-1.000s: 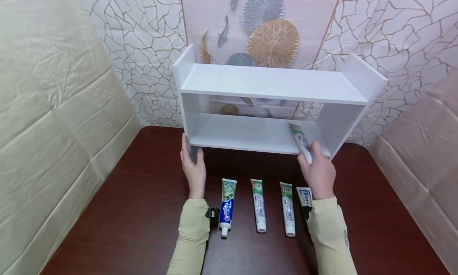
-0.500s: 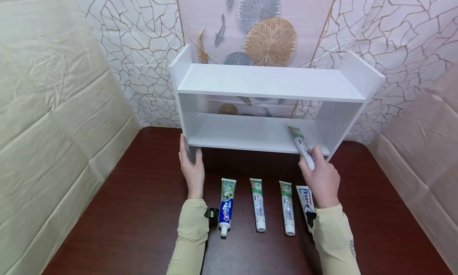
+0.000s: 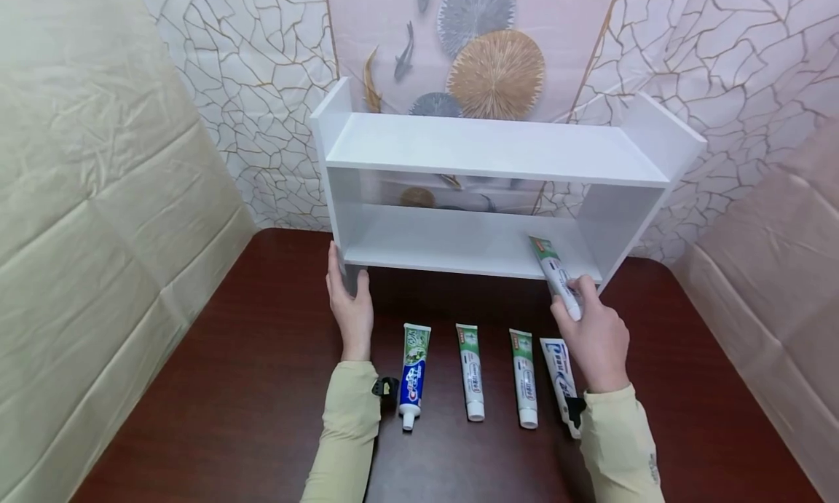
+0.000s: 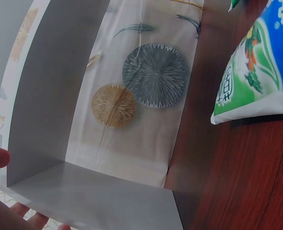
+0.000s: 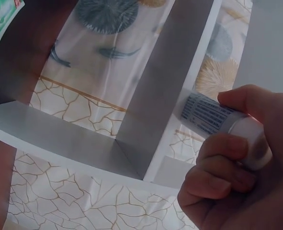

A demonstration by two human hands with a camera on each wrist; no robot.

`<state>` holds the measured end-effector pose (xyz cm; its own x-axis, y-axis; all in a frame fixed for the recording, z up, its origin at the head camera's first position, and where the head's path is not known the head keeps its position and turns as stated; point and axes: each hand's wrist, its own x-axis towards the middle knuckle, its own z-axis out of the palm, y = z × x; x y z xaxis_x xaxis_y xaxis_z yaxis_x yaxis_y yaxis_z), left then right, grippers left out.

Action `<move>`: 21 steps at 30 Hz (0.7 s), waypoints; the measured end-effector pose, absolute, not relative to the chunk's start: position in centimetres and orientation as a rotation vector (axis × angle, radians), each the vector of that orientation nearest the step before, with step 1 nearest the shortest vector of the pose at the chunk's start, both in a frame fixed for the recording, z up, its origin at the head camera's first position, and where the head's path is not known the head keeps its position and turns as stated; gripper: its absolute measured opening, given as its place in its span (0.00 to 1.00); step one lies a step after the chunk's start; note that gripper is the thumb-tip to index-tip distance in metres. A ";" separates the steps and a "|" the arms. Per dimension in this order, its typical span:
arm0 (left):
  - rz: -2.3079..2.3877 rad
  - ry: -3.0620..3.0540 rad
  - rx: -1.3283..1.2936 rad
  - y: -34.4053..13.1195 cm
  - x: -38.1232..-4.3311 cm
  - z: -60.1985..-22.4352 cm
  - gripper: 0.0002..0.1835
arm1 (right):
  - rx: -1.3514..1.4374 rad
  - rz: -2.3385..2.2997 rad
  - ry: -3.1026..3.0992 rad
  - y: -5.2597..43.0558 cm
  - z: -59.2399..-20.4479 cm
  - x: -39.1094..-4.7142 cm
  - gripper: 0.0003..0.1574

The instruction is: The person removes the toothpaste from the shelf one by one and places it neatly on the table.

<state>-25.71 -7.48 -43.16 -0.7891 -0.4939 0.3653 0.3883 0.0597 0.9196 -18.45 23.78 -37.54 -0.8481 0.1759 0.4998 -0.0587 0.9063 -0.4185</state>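
Observation:
My right hand (image 3: pixel 595 339) pinches a white-and-green toothpaste tube (image 3: pixel 554 270) near its cap end. Its green tail lies over the right part of the lower shelf and the cap end reaches past the front edge. In the right wrist view, thumb and fingers surround the tube's white cap (image 5: pixel 249 136), with small print on the tube (image 5: pixel 206 115). My left hand (image 3: pixel 352 314) holds the lower left side panel of the white shelf unit (image 3: pixel 452 242), thumb on one side and extended fingers on the other. Fingertips (image 4: pixel 36 219) show past the panel's edge in the left wrist view.
On the dark wood table (image 3: pixel 216 386) lie a blue-and-green Crest toothpaste tube (image 3: pixel 414 375), two white-and-green tubes, left (image 3: pixel 471 372) and right (image 3: pixel 524 378), and a white-and-blue tube (image 3: pixel 560 379) partly behind the right wrist. Patterned cloth (image 3: pixel 262 88) hangs behind the shelf unit.
My right hand has drawn back towards me and slightly right, and the toothpaste tube has slid with it towards the lower shelf's front edge. The left hand stays at the side panel.

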 end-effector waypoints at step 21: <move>-1.790 -1.727 0.107 -7.7 -25.8 -43.0 0.35 | -0.120 0.616 -2.446 25.0 -38.6 -13.7 0.21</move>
<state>-25.80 -7.72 -43.01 -0.7917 -0.4897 0.3653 0.3828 0.0685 0.9213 -13.71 25.05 -38.63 -0.8121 0.2247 0.5386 -0.0572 0.8878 -0.4566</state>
